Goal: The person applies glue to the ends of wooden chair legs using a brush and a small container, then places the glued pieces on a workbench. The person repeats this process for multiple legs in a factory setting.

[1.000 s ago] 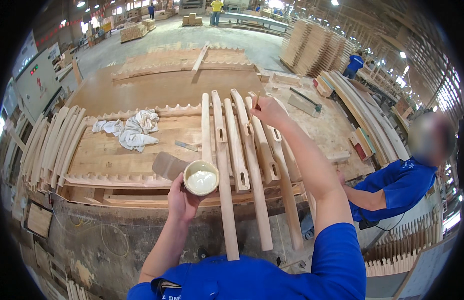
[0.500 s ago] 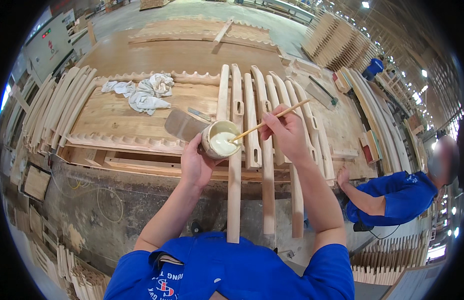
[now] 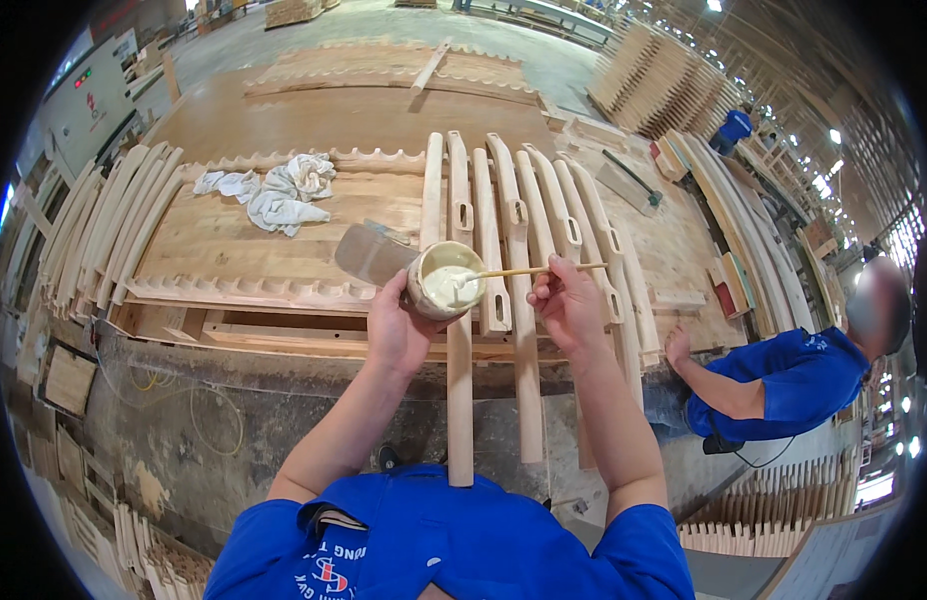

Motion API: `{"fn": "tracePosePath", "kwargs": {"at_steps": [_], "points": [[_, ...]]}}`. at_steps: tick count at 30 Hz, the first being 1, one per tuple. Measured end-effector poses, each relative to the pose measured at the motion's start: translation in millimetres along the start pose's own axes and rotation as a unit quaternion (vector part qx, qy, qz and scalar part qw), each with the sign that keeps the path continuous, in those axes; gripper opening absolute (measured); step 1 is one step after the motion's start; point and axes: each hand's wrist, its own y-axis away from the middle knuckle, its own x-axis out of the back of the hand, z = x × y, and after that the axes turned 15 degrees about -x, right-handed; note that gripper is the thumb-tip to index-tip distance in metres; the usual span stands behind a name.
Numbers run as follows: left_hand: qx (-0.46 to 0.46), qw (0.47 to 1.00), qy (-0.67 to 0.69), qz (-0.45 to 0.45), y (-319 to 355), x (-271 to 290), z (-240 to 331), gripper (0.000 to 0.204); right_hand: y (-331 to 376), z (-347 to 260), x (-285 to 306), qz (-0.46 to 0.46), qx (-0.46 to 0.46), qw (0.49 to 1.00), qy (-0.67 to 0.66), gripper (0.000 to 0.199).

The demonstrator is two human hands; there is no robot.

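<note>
My left hand (image 3: 399,325) holds a small round cup (image 3: 444,282) of pale creamy paste above the workbench's near edge. My right hand (image 3: 567,302) grips a thin wooden stick (image 3: 529,270) whose tip is dipped into the paste. Under both hands lie several long curved wooden rails (image 3: 494,215) with slots, side by side, their near ends sticking out over the bench edge toward me. A flat scraper blade (image 3: 372,253) rests on the bench just left of the cup.
A crumpled white rag (image 3: 282,192) lies on the wooden workbench (image 3: 234,245). More curved rails (image 3: 104,225) are stacked at the left. A person in a blue shirt (image 3: 784,380) crouches at the right, one hand on the bench. Wood stacks stand behind.
My right hand came back from the far ends of the rails to the cup and put the stick into the paste. The cup rose slightly toward the rails.
</note>
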Motion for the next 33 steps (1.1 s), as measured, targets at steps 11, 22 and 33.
{"fn": "tracePosePath", "kwargs": {"at_steps": [11,22,33], "points": [[0.000,1.000,0.002,0.012,0,23,-1,0.045,29,-31,5,0.044,0.171,0.969,0.171,0.016],[-0.048,0.998,0.020,0.020,2,21,28,0.045,26,-27,2,0.083,0.256,0.808,0.525,0.016],[-0.072,0.997,0.024,0.028,5,37,38,0.042,10,-30,-39,-0.006,0.293,0.723,0.626,0.019]]}}
